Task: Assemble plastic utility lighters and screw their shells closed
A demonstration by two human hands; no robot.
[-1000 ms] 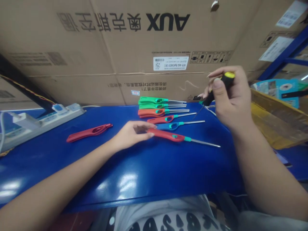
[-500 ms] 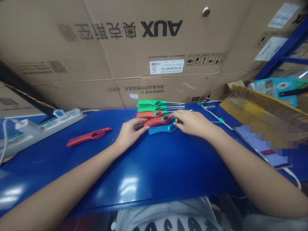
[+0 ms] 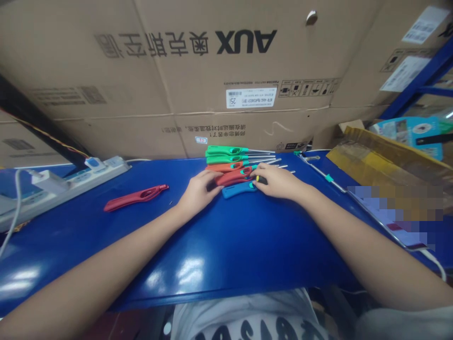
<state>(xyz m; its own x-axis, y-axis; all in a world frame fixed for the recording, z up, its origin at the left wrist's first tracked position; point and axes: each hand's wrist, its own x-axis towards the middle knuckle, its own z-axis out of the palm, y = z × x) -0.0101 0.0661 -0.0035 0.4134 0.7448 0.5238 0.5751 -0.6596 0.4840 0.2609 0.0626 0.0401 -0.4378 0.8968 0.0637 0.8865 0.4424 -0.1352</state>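
Note:
My left hand (image 3: 200,192) is closed round the handle end of a red long-necked lighter (image 3: 231,177). At the front of that lighter, my right hand (image 3: 278,181) has bent fingers closed on a small black-and-yellow handle (image 3: 261,180); the rest of this tool is hidden. A blue lighter (image 3: 238,190) lies nearest me, its front partly under my right fingers. Beyond the red one are an orange lighter (image 3: 222,166) and green lighters (image 3: 223,151), side by side with metal necks pointing right. A dark red lighter handle part (image 3: 136,198) lies apart on the left.
A white power strip (image 3: 74,184) with plugs runs along the left. Behind the blue table (image 3: 198,255) stands a large cardboard box (image 3: 170,80). At the right are a phone (image 3: 399,231), a thin metal rod (image 3: 320,172) and a yellow-taped box (image 3: 371,160).
The view has shifted slightly. My right hand has moved a little toward me, over the blue lighter's front, and more metal necks show beyond it. My left hand keeps its hold.

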